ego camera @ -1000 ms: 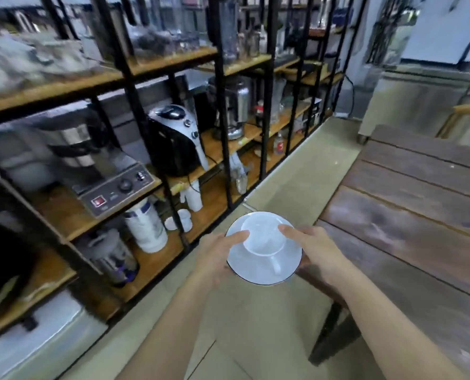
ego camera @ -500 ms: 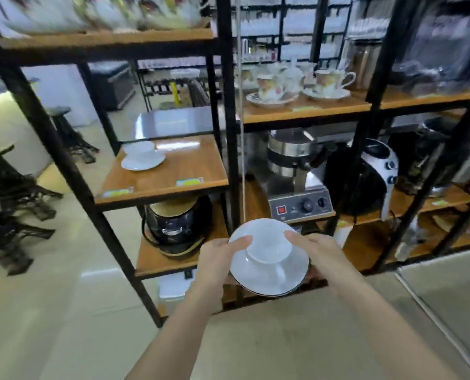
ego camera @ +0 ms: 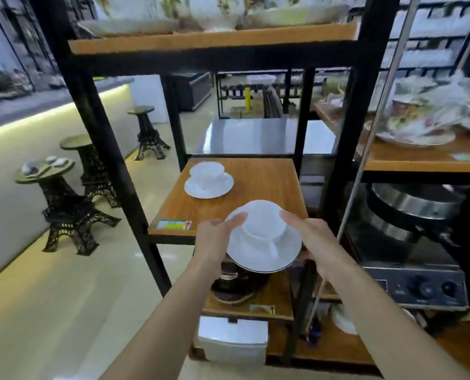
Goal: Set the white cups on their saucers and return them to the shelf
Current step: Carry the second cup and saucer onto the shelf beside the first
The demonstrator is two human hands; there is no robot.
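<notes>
A white cup (ego camera: pixel 262 224) stands on a white saucer (ego camera: pixel 266 256) that I carry level between both hands. My left hand (ego camera: pixel 214 239) grips the saucer's left rim, thumb on top. My right hand (ego camera: pixel 309 238) grips the right rim. The pair hovers over the front right edge of a wooden shelf board (ego camera: pixel 255 187). Farther back on that board's left side rests a second white cup (ego camera: pixel 207 174) upright on its own saucer (ego camera: pixel 208 186).
Black metal uprights (ego camera: pixel 110 160) frame the shelf on both sides. A dark appliance (ego camera: pixel 236 281) sits on the board below, a steel machine (ego camera: pixel 412 242) to the right. Floral crockery (ego camera: pixel 420 124) fills the right-hand shelf. Ornate black stools (ego camera: pixel 69 204) stand on the floor at left.
The view has swung from the table to the shelf unit and closed in on it. The cup and saucer in my hands have risen to the level of the wooden shelf board's front edge.
</notes>
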